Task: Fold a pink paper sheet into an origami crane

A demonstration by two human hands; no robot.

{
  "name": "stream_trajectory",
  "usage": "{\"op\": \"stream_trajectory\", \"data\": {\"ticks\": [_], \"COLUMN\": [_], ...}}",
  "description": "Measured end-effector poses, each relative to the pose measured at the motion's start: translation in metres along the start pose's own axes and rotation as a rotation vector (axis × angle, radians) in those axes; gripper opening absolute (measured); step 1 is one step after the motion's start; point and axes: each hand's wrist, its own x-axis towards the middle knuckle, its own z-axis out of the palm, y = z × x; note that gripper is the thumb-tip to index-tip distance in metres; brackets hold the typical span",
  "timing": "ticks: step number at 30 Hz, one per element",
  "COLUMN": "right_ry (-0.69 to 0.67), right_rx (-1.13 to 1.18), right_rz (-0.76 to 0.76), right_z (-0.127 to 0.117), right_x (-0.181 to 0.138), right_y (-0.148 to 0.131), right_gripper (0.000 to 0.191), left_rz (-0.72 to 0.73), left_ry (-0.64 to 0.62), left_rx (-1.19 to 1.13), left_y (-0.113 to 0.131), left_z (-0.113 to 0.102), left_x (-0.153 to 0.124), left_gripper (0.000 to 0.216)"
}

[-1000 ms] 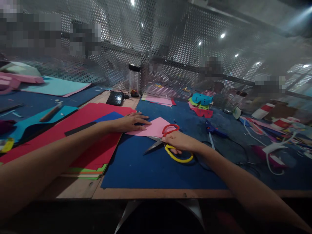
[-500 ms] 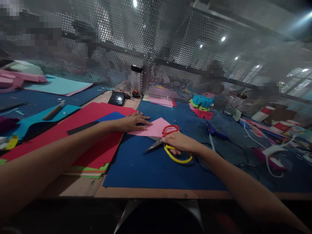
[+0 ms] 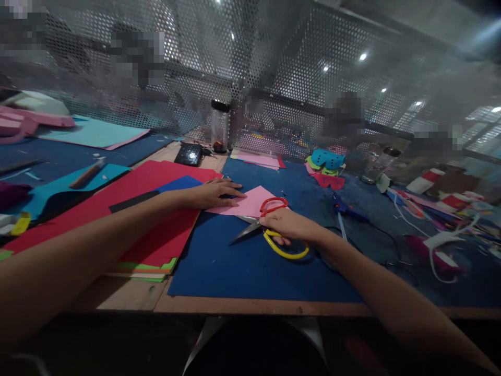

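Observation:
A pair of scissors [image 3: 247, 233] with one red and one yellow handle is in my right hand [image 3: 291, 224], its fingers closed about the handles. The blades are spread and point left over the blue mat. My left hand [image 3: 219, 194] lies flat with fingers stretched, pressing on a small pink sheet [image 3: 254, 197]. One scissor blade is at the near edge of this pink sheet; whether it is under or over the sheet I cannot tell. Below my left forearm lie large red sheets [image 3: 156, 240], with a blue sheet [image 3: 178, 184] and a black strip [image 3: 133, 202] on top.
A glue gun [image 3: 348, 209] with a cord lies right of my right hand. Cut foam masks [image 3: 326, 162], a lidded jar [image 3: 220, 128] and a black wallet-like item [image 3: 188, 154] stand farther back. A perforated metal screen [image 3: 274, 112] rises behind the table.
The view has tilted slightly, shifting everything a little. Both hands and the scissors stay nearly in place, with the blades still spread at the pink sheet.

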Motion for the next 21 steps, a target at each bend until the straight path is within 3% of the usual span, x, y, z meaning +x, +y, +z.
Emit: {"op": "stream_trajectory", "data": {"ticks": [12,21], "right_ry": [0.01,-0.046], "right_rx": [-0.003,0.0], "right_rz": [-0.014,0.015], "right_z": [0.0,-0.003], "right_x": [0.0,0.004], "right_y": [0.002,-0.002], "right_gripper": [0.048,0.05], "left_rz": [-0.06,-0.102], "left_ry": [0.08,0.0], "left_rx": [0.007,0.02], "left_y": [-0.001,-0.004], "left_z": [0.002,0.003], "left_x": [-0.002,-0.006], "left_gripper": [0.065,0.07]}}
